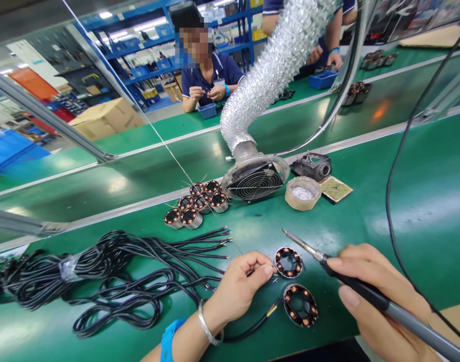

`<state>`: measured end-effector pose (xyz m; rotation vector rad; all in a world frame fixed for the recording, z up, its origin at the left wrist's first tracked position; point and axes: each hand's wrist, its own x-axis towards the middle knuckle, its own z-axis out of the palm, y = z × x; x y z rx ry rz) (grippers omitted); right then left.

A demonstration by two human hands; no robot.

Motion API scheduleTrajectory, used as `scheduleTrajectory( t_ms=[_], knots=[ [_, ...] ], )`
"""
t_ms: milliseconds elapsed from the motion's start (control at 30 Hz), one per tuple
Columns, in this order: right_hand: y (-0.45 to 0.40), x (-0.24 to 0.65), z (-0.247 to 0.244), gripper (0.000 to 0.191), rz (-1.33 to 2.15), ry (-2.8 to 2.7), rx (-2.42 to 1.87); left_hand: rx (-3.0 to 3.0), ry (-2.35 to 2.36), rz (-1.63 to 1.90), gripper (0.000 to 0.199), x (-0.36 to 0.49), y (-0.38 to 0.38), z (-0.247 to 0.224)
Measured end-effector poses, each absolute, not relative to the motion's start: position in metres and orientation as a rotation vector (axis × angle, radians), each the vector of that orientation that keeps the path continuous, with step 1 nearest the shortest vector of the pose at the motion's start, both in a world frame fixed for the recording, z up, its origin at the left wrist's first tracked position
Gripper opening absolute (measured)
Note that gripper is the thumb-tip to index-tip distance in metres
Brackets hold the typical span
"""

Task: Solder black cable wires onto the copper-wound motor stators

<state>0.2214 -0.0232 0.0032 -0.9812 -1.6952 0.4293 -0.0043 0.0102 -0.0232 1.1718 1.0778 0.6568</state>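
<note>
**Soldering iron in the right hand, left fingers pinched beside a copper-wound ring**

In the head view, the right hand (381,301) grips a soldering iron (366,291) by its dark handle, the bare tip pointing up and left above the green bench (351,221). The left hand (243,284) has its thumb and index finger pinched together just beside the left edge of the upper ring (289,274); whatever sits between them is too small to make out. The lower ring (301,322) lies nearer the wearer, with a black cable (248,334) reaching its left side and coloured wires showing at the cable's end.

Left of the hands lie bundled black cables (117,256) with stripped ends. Beyond them, a cluster of copper-wound rings (200,203) stands beside a fume extractor hood (256,182) on a silver duct (248,100). A round tub (303,195) and a yellowish pad (336,189) are right of the hood. Across the bench, a person (211,75) works with both hands above a blue bin (207,110).
</note>
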Motion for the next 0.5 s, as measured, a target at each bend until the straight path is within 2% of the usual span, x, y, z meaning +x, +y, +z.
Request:
scheduleTrajectory(
  t_ms=[167,367,500],
  knots=[
    [-0.019,0.212,-0.019,0.042,0.538,-1.588,-0.948,1.177,1.078,0.651,0.036,-0.004,0.010,-0.022],
    [-0.001,0.196,-0.019,0.023,0.486,-1.853,-0.892,1.217,1.039,0.617,0.042,-0.006,0.011,-0.021],
    [0.012,0.183,-0.013,0.018,0.550,-1.999,-0.843,1.292,0.980,0.611,0.043,-0.008,0.013,-0.022]
  ],
)
